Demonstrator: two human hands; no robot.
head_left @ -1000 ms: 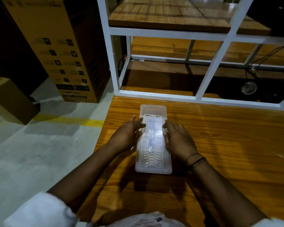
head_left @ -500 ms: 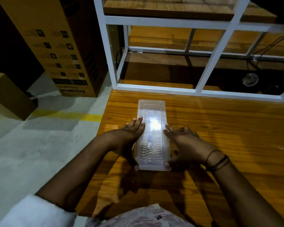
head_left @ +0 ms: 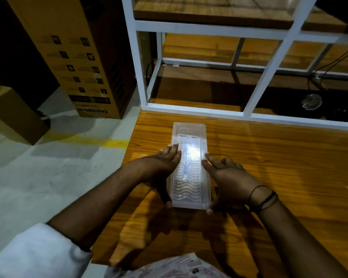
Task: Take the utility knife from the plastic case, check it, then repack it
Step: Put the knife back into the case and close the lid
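Observation:
A clear plastic case (head_left: 189,129) with a wavy ribbed lid lies closed on the wooden table (head_left: 279,167), its long side pointing away from me. Through the lid the utility knife (head_left: 186,169) shows only faintly as a pale shape with a bluish spot. My left hand (head_left: 159,167) rests against the case's left side, thumb at the near left corner. My right hand (head_left: 227,177) holds the right side, thumb at the near right corner, fingers spread along the edge. A bright glare sits on the lid.
A white metal shelf frame (head_left: 255,115) with wooden boards stands at the table's far edge. A tall cardboard box (head_left: 74,57) and a smaller box (head_left: 12,115) stand on the concrete floor to the left. A cable (head_left: 329,67) and a round clear object (head_left: 311,101) lie behind the frame.
Both hands slid back along the case from its middle to its near end, and the thumbs now hook the near corners. The case has stayed on the table.

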